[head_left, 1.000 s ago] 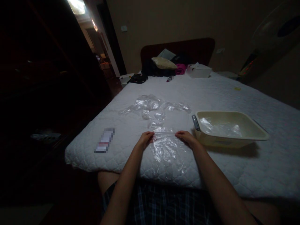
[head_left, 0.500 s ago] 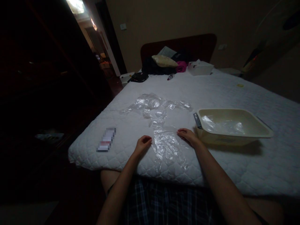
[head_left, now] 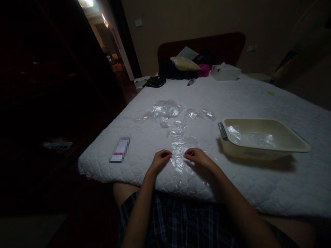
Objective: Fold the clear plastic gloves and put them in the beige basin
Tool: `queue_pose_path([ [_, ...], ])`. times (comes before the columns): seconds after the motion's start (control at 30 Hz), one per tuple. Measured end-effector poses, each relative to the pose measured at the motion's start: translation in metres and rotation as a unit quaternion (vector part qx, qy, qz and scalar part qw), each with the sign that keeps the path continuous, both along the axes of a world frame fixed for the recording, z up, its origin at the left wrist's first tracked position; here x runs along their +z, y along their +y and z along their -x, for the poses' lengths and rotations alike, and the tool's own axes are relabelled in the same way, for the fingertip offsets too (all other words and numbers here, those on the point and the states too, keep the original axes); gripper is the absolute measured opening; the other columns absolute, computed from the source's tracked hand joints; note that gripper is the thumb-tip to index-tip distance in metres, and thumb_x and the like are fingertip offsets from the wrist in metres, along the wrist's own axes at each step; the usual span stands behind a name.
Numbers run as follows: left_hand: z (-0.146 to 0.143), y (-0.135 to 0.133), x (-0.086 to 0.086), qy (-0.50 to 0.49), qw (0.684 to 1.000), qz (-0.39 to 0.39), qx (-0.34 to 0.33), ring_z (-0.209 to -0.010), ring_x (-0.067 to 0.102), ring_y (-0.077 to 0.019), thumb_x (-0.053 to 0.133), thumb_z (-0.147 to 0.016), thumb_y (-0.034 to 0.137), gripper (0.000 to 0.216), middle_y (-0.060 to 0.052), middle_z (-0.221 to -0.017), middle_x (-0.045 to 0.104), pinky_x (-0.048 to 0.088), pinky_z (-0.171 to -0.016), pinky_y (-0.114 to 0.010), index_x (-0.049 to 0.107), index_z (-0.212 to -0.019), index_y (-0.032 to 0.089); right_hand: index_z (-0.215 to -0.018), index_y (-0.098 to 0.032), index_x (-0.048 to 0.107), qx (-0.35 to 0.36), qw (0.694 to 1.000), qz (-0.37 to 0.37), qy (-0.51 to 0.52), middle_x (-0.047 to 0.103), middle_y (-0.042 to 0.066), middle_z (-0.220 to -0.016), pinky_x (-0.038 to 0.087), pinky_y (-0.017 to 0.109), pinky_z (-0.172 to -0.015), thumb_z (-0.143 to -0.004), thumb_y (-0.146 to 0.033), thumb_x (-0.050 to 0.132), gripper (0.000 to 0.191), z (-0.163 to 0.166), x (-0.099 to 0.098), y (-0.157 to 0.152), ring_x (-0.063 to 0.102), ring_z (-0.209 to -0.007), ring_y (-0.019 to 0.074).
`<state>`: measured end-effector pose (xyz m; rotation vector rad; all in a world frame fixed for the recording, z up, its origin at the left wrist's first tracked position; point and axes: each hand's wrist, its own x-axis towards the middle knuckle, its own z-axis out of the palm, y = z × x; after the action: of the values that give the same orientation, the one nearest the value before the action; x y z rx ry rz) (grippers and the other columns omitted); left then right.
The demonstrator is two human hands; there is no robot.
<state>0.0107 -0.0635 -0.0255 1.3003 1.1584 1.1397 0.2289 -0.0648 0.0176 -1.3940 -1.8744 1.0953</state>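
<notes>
Left hand and right hand loosely curled, close together.

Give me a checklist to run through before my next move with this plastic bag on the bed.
1. Left hand at the left edge of the clear plastic bag: ok, fingers curled against it.
2. Right hand on the bag: ok, resting on its far part.
3. Either hand actually pinching the bag: cannot tell, too dim.
4. Bag lying smooth on the mattress: not ok, creased.
5. Bag apart from the plastic pile farther up: cannot tell, a strip of plastic runs between them.
6. Cream basin clear of the hands: ok, it stands apart to the right.
</notes>
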Motion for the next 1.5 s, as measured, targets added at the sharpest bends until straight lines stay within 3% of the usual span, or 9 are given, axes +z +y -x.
queue_pose_path([
  [0.27, -0.001, -0.001, 0.001, 0.017, 1.0, -0.009, -0.02, -0.076, 0.06, -0.0159, 0.067, -0.064, 0.028, 0.02, -0.007, -0.081, 0.067, 0.045, -0.073, -0.028, 0.066, -0.077, 0.013, -0.074, -0.015, 0.064, -0.017, 0.989, -0.013, -0.146, 0.062, 0.004, -0.07, 0.037, 0.023, -0.058, -0.065, -0.024, 0.062, 0.013, 0.025, -0.007, -0.009, 0.055, -0.064, 0.0144],
  [0.43, 0.0, -0.002, 0.0, 0.043, 0.999, -0.016, -0.027, -0.079, 0.06, -0.0173, 0.064, -0.068, 0.029, 0.021, -0.008, -0.084, 0.067, 0.045, -0.074, -0.029, 0.067, -0.081, 0.013, -0.067, -0.015, 0.062, 0.027, 0.993, 0.002, -0.114, 0.061, 0.002, -0.064, 0.037, 0.022, -0.056, -0.066, -0.014, 0.055, 0.007, 0.028, -0.005, -0.011, 0.054, -0.06, 0.0126],
  [0.77, 0.011, 0.005, -0.005, 0.065, 0.986, -0.107, -0.107, -0.096, 0.054, -0.0193, 0.057, -0.07, 0.019, 0.008, -0.008, -0.101, 0.059, 0.04, -0.086, -0.032, 0.063, -0.073, 0.016, -0.074, -0.015, 0.059, 0.038, 0.998, -0.037, -0.026, 0.06, 0.002, -0.067, 0.039, 0.022, -0.059, -0.072, -0.017, 0.052, 0.009, 0.029, 0.007, -0.007, 0.054, -0.062, 0.0124],
  [0.97, 0.007, 0.001, 0.0, 0.075, 0.988, -0.103, -0.091, -0.1, 0.051, -0.0189, 0.056, -0.069, 0.015, 0.001, -0.008, -0.108, 0.055, 0.04, -0.086, -0.031, 0.057, -0.069, 0.016, -0.077, -0.016, 0.06, 0.016, 0.998, -0.057, 0.013, 0.062, 0.002, -0.071, 0.04, 0.023, -0.06, -0.074, -0.02, 0.05, 0.011, 0.033, 0.009, -0.007, 0.055, -0.065, 0.0131],
  [1.23, 0.003, -0.001, 0.0, 0.1, 0.986, -0.123, -0.061, -0.099, 0.052, -0.0175, 0.055, -0.066, 0.011, 0.005, -0.008, -0.107, 0.054, 0.041, -0.083, -0.029, 0.052, -0.067, 0.016, -0.087, -0.018, 0.06, -0.013, 0.995, -0.101, 0.017, 0.061, 0.002, -0.073, 0.042, 0.025, -0.061, -0.075, -0.023, 0.054, 0.015, 0.036, -0.008, 0.004, 0.056, -0.065, 0.0135],
  [1.37, 0.0, -0.004, -0.001, 0.103, 0.986, -0.123, -0.037, -0.094, 0.053, -0.0157, 0.053, -0.063, 0.009, 0.01, -0.007, -0.109, 0.053, 0.043, -0.08, -0.028, 0.051, -0.071, 0.016, -0.086, -0.017, 0.06, -0.041, 0.988, -0.151, -0.018, 0.061, 0.003, -0.078, 0.042, 0.025, -0.065, -0.075, -0.021, 0.055, 0.013, 0.037, -0.015, 0.007, 0.055, -0.07, 0.0139],
  [1.5, -0.002, -0.007, 0.0, 0.125, 0.982, -0.139, -0.031, -0.097, 0.053, -0.0162, 0.051, -0.066, 0.01, 0.008, -0.007, -0.11, 0.053, 0.044, -0.079, -0.026, 0.054, -0.071, 0.016, -0.09, -0.018, 0.058, -0.025, 0.973, -0.201, -0.107, 0.058, 0.003, -0.084, 0.04, 0.026, -0.07, -0.078, -0.02, 0.052, 0.014, 0.036, -0.017, 0.005, 0.054, -0.077, 0.0142],
])
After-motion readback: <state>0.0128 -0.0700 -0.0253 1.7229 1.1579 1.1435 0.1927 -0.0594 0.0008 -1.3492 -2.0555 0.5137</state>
